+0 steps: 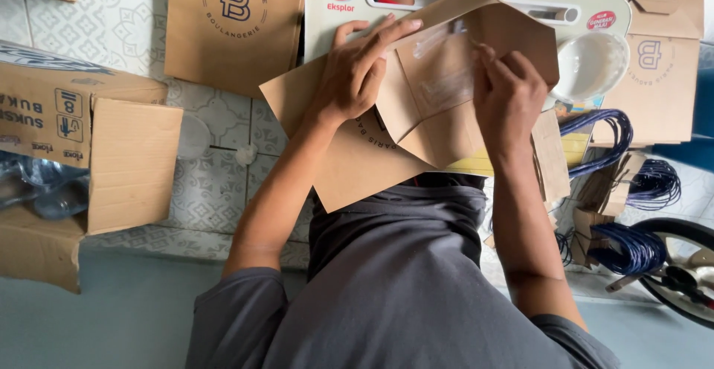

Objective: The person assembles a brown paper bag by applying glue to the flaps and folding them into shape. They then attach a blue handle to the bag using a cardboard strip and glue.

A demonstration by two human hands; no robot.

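A flat brown paper bag [357,153] lies across a small cream lap table [327,19], its bottom end folded open into a diamond shape [513,42]. My left hand [361,68] presses flat on the folded part, fingers spread toward the crease. My right hand [509,94] pinches a clear strip of tape [446,79] against the inner flaps of the fold. Both forearms reach forward from my grey shirt.
Stacks of brown paper bags lie at top centre [234,19] and top right [658,56]. An open cardboard box [89,138] sits left. A white bowl [591,64] rests on the lap table's right. Bundles of dark blue cord handles [632,183] lie right, on patterned tile floor.
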